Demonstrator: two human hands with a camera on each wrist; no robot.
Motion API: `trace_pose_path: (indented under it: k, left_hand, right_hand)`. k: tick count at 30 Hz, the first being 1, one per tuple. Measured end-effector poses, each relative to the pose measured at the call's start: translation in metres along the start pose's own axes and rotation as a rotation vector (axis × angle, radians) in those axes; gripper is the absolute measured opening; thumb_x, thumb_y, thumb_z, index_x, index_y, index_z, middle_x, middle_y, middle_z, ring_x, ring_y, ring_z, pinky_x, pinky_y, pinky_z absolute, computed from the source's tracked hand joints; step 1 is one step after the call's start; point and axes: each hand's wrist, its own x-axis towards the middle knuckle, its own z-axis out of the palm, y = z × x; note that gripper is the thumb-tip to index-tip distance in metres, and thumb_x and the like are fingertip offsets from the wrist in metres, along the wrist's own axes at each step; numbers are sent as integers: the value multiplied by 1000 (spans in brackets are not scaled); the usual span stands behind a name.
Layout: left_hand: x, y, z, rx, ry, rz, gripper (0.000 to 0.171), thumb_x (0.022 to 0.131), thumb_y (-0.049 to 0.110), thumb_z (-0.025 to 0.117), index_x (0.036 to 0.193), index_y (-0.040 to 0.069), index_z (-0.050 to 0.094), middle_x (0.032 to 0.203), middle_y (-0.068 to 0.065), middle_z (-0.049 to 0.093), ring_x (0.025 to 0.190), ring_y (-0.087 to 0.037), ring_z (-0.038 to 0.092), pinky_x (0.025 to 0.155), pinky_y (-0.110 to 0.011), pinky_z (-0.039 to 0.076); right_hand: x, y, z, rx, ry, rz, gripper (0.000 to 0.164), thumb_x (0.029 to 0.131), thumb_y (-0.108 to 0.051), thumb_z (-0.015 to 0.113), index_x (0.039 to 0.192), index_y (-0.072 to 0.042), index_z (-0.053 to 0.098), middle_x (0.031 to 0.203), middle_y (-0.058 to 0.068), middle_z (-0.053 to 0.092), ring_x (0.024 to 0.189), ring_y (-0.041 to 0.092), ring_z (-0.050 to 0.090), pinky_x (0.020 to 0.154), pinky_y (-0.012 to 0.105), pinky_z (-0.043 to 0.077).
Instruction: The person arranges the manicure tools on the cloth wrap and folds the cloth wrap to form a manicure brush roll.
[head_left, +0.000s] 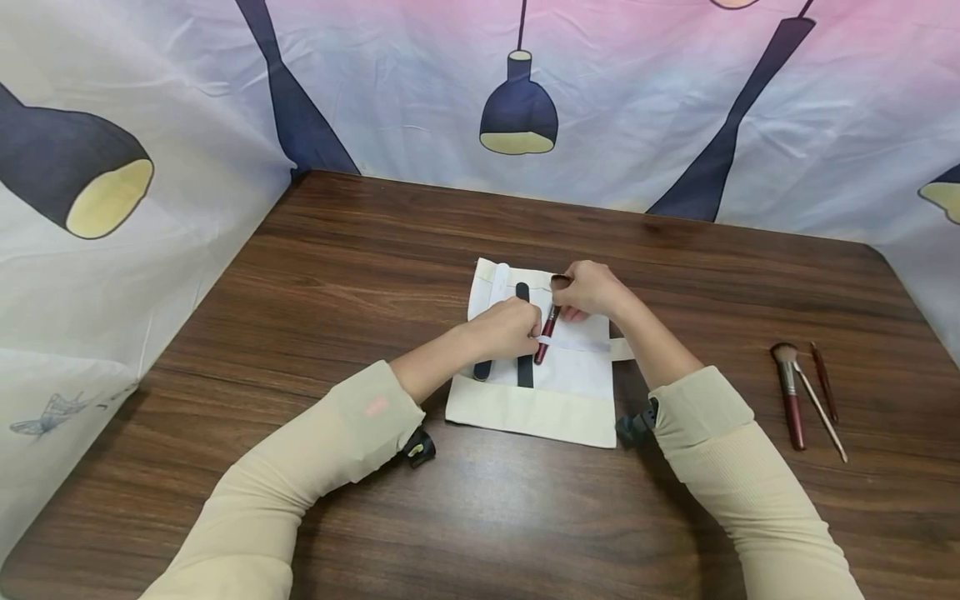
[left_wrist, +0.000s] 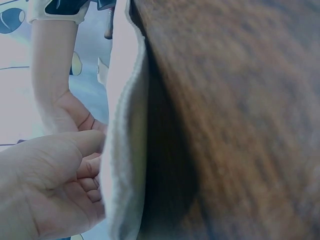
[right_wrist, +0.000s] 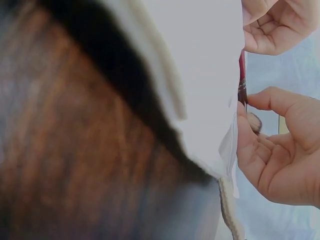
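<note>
A cream cloth tool roll (head_left: 531, 413) with a white lining lies open on the table. My right hand (head_left: 594, 287) pinches a red-handled makeup brush (head_left: 548, 333) near its bristle end. The brush lies slantwise, its handle passing under a white elastic loop (head_left: 544, 340). Beside that loop, my left hand (head_left: 504, 330) has its fingers curled and seems to pinch the elastic; the fingertips are partly hidden. Left of the brush lies a black flat strip like a nail file (head_left: 522, 292). A white strip (head_left: 498, 282) lies farther left, partly covered by my left hand. In the right wrist view, the brush's bristles (right_wrist: 254, 122) show by the right fingers.
To the right on the brown wooden table (head_left: 465, 533) lie a large red-handled brush (head_left: 791, 400), a slim pale-handled tool (head_left: 823, 412) and a thin dark-red tool (head_left: 823, 379). A cloth strap (head_left: 621, 349) sticks out from the roll's right side. Printed curtains (head_left: 420, 108) hang behind the table.
</note>
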Motion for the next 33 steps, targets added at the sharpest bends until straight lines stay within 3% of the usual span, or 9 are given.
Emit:
trace_pose_path:
  k: [22,33]
  left_hand:
    - [-1,0,-1,-1,3,16,4,83,4,61,79,3,60,60,1,50,55,-11,45,52,-19,34]
    - [0,0,0,0,0,31,11,82,3,60,71,5,58,56,2,46,52,-10,42,51,-19,32]
  right_hand:
    - [-1,-2,5,-9,-110,19,53,87,-11,60,131,8,38,73,13,65,59,15,63,60,28,52]
    - [-4,1,5,-28,-176,-13,42,86,-10,61,122,5,47,75,12,64,61,16,63,62,29,53]
